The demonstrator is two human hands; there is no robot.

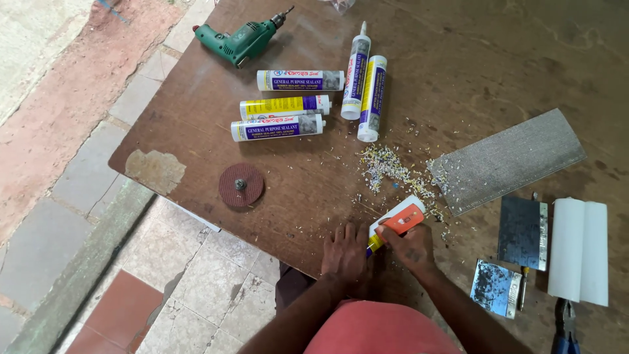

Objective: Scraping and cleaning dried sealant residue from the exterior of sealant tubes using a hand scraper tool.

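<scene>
- My feed: head view, looking down at a brown wooden table (314, 190), near edge.
- Left hand (345, 252) lies flat on the table, fingers spread and holding nothing; it sits against the lower end of a sealant tube (395, 221).
- That tube is white with a yellow lower end, lying tilted at the table's near edge, just below the scatter of shavings (393, 172).
- Right hand (413, 248) is closed around an orange utility knife (404, 219), pressed onto the tube. Blade contact point is hidden by the fingers, so I can't say exactly where it touches.
- Five more sealant tubes further up: three lying crosswise (282, 106), two lengthwise just beside them (363, 82).
- Green electric drill (242, 40) at the far left corner.
- Round reddish sanding disc (241, 185) left of the hands, well apart from them.
- Grey ribbed metal strip (508, 160) lies diagonally to the right, touching the shavings' edge.
- Right side: two flat metal scrapers (517, 252), a white rolled sheet (578, 250), probably pliers with blue handles (565, 328) at the frame corner.
</scene>
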